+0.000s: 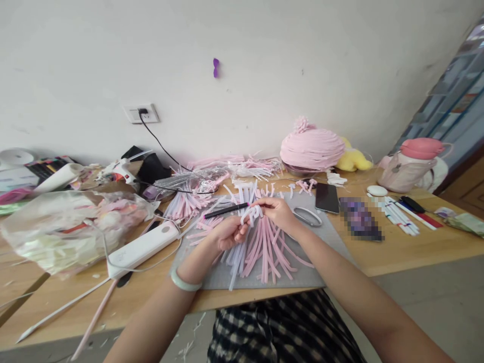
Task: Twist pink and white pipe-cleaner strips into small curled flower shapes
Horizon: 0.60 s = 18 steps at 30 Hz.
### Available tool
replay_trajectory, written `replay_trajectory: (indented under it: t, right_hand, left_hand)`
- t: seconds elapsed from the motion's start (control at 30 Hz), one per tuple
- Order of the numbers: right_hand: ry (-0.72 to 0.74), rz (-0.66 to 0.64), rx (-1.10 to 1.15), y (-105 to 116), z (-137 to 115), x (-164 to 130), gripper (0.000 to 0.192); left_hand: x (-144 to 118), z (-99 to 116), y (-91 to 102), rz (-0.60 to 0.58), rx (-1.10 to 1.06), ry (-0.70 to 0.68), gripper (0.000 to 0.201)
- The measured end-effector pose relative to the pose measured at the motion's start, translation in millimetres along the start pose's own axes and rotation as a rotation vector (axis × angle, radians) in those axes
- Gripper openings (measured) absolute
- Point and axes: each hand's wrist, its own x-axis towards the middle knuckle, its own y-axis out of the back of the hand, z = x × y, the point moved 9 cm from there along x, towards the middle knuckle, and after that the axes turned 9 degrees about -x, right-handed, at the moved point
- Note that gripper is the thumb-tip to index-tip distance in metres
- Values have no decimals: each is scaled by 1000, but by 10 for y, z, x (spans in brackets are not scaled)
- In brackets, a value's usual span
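Between my two hands is a bent and curled white pipe cleaner (252, 214). My left hand (230, 233) pinches it from the left with curled fingers. From the right, the fingertips of my right hand (278, 213) close on its upper part. A black marker (226, 210) with pink ends reaches up to my right fingertips; I cannot tell whether it is held. Under my hands, pink pipe cleaners (269, 252) and pale lilac pipe cleaners (235, 257) fan out over a grey cutting mat (321, 267).
Scissors (308, 217) and a phone (327, 197) lie to the right, markers (401, 217) beyond them. Behind stands a pink pipe-cleaner dome (312, 148). At left are a white power strip (143, 249) with its cable, a plastic bag of scraps (75, 227) and a glue gun (123, 171).
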Motion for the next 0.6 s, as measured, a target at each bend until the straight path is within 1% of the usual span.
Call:
replay_trajectory:
  t: [0.07,0.1,0.2,0.27,0.33,0.37,0.4,0.5,0.53,0.6]
  right_hand:
    - [-71,3,-41,10,68,9,21]
    - [-100,-3,-72,9,102,13,23]
    - [-129,-51,-172,-14,160,21,26]
    - [-122,-65,-213,-11,166,25,27]
    - [-136,-29,-207,42,176,30,25]
    - [-162,2,-164,82,194,31,24]
    - [-206,37,-66,122,229,28,22]
    - [-355,111,377,182,352,9,17]
    - [-384,119,497,189,370,8,17]
    - [-401,138,621,236,371,20,19]
  left_hand:
    - [3,125,24,26,84,-142,31]
    - [-9,212,31,39,174,-229,35]
    - [-74,443,7,62,551,-439,40]
    - [-115,556,40,103,688,-509,39]
    - [-164,673,132,170,689,-561,38]
    - [-192,732,185,198,654,-589,38]
    - [-221,786,234,216,609,-616,37]
    - [-294,922,346,217,477,-693,36]
    - [-305,951,371,203,442,-706,36]
    - [-313,994,425,196,388,-725,36]
